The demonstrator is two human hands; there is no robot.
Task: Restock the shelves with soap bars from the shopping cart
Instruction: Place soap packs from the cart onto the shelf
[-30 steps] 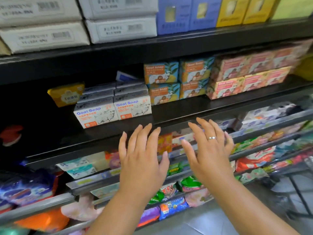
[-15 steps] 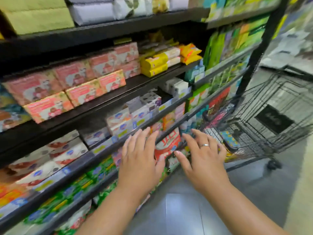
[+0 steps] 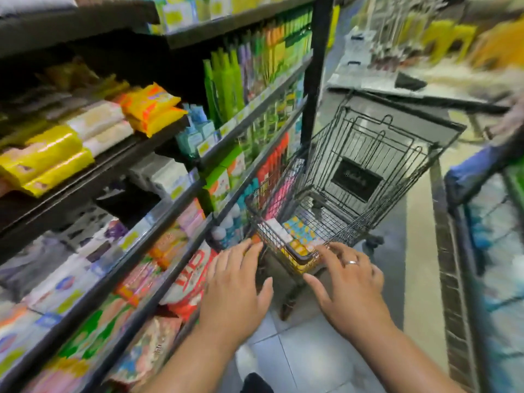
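Observation:
A black wire shopping cart (image 3: 365,171) stands in the aisle ahead, right beside the shelves (image 3: 181,194). Several boxed soap bars (image 3: 297,234) in blue, yellow and white lie in its near end. My left hand (image 3: 238,282) hovers open, palm down, just short of the cart's near rim. My right hand (image 3: 348,276), a ring on one finger, is spread open with its fingertips at the rim over the soap boxes. Neither hand holds anything. The picture is blurred by motion.
Dark shelves on the left carry yellow packs (image 3: 45,160), orange packs (image 3: 153,109), green bottles (image 3: 226,80) and bagged goods lower down. A low display with a blue edge (image 3: 476,171) runs along the right. Tiled floor (image 3: 309,355) lies between them.
My view has swung right, from the goat soap shelf along the shelving to the cart. Both hands stay open and have moved toward the cart's near rim.

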